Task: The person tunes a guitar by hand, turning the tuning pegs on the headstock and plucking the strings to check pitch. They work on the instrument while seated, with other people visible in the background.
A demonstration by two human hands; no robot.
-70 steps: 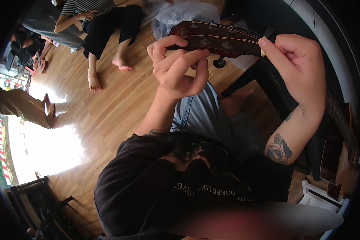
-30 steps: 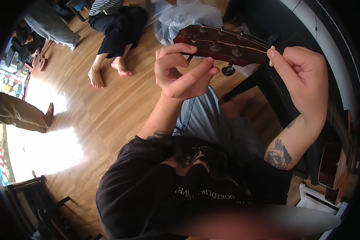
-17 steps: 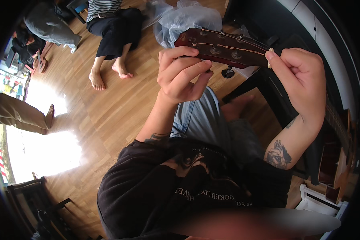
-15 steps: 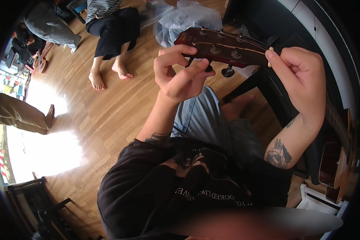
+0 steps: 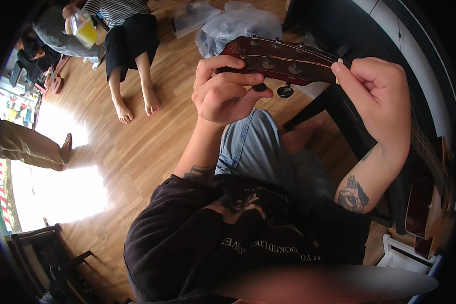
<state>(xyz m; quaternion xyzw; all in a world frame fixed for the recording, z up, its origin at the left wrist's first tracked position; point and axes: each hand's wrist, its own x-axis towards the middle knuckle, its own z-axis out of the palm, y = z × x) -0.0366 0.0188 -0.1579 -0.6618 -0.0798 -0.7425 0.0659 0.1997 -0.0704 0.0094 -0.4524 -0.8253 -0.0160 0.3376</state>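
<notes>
A dark red-brown guitar headstock [image 5: 277, 57] lies across the upper middle, with metal posts, thin strings and black tuning knobs below. My left hand [image 5: 223, 93] is closed round a lower tuning knob [image 5: 260, 86], one finger resting on the headstock's left part. My right hand [image 5: 372, 96] is closed at the headstock's right end, thumb on the pale nut [image 5: 339, 64]; what lies beneath its curled fingers is hidden.
Wooden floor [image 5: 137, 147], crumpled plastic bags [image 5: 238, 25], a seated person's legs [image 5: 137, 76], a standing person's leg [image 5: 28, 142], a cup of yellow drink [image 5: 85, 31] in someone's hand, a dark chair [image 5: 40, 253], another guitar [image 5: 423, 207], a black structure [image 5: 314, 30] along the right.
My left hand's fingers have shifted around the tuning knob. The seated person's legs have moved, and a cup of yellow drink has come up in someone's hand at the upper left.
</notes>
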